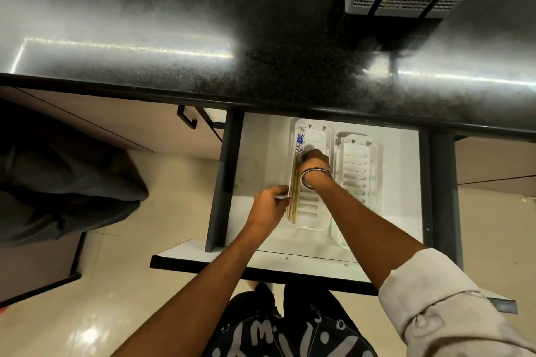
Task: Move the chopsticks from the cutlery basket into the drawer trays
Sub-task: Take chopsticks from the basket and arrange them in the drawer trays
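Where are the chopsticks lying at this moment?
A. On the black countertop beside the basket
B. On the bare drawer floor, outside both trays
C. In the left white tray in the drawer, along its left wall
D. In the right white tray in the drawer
C: the chopsticks lie lengthwise along the left wall of the left tray, with both hands at them; the right tray shows none.

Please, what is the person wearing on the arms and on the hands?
The right hand is bare, with a silver metal bangle on its wrist and a pale rolled-up sleeve near the elbow. The left hand is bare, and no sleeve shows on that forearm.
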